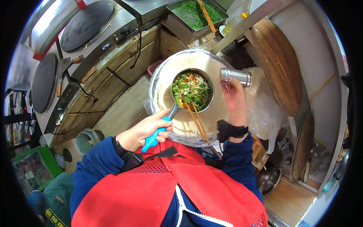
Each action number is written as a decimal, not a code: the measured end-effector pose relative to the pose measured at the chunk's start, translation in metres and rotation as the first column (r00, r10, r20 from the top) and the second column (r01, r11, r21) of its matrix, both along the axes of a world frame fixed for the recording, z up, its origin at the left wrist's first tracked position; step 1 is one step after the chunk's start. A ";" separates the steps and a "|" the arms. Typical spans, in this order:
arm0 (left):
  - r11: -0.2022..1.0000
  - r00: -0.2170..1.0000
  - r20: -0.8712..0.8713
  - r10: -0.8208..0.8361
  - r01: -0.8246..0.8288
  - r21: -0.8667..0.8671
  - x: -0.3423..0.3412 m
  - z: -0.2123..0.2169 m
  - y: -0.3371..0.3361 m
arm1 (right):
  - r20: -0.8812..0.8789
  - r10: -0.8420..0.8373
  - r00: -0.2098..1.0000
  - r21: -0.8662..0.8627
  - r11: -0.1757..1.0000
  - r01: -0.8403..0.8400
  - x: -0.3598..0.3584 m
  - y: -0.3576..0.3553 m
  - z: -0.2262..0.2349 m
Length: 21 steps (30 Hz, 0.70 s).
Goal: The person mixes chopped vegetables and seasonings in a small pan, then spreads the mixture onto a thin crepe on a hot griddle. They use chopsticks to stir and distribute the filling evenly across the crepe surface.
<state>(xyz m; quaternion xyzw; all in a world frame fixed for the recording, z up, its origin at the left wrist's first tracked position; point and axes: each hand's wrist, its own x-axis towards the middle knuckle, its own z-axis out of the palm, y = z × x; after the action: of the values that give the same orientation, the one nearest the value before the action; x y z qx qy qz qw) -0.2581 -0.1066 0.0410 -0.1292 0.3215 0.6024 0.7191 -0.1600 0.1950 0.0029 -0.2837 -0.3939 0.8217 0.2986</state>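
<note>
My left hand is wrapped round the blue handle of a metal dipper, held over a wide round tub. Chopped greens with white and orange shreds fill the dipper. A pair of wooden chopsticks rests in it, their ends sticking out toward me. To the right, my right hand grips a silver metal shaker, tipped onto its side beside the dipper. Pale dough or batter lies in the tub, whose rim is lined with clear plastic.
Two round black griddles stand on the counter at left, with a wooden-handled scraper beside them. A steel tray of chopped greens sits at the back. Round wooden lids lean at right, near a plastic bag.
</note>
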 end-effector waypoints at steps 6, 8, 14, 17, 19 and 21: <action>1.000 1.000 -0.023 -0.021 0.021 -0.002 0.001 0.001 -0.005 | 0.090 -0.155 0.984 0.528 0.845 0.085 -0.001 -0.050 0.022; 1.000 0.999 -0.023 -0.024 0.024 0.007 0.000 0.001 -0.005 | 0.206 -0.207 0.956 0.592 0.805 0.047 -0.001 -0.053 0.025; 0.999 1.000 -0.014 -0.027 0.027 0.032 -0.001 0.000 -0.003 | 0.181 -0.124 0.976 0.677 0.735 -0.032 -0.002 -0.053 0.026; 0.999 0.999 -0.024 -0.022 0.023 0.028 -0.002 0.000 -0.002 | 0.092 -0.150 0.984 0.693 0.719 0.045 0.003 -0.052 0.027; 0.999 1.000 -0.018 -0.007 0.007 0.035 -0.002 0.000 -0.002 | 0.038 -0.109 0.993 0.661 0.749 0.057 0.007 -0.049 0.028; 0.997 1.000 -0.010 0.000 0.001 0.078 -0.003 0.001 0.000 | 0.143 -0.135 0.980 0.649 0.761 0.010 0.009 -0.045 0.030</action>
<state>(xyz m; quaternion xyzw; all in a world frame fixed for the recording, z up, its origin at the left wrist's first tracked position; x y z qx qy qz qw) -0.2606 -0.1070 0.0421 -0.0982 0.3014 0.6150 0.7220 -0.1506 0.1495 0.0325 -0.2524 -0.6663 0.5947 0.3724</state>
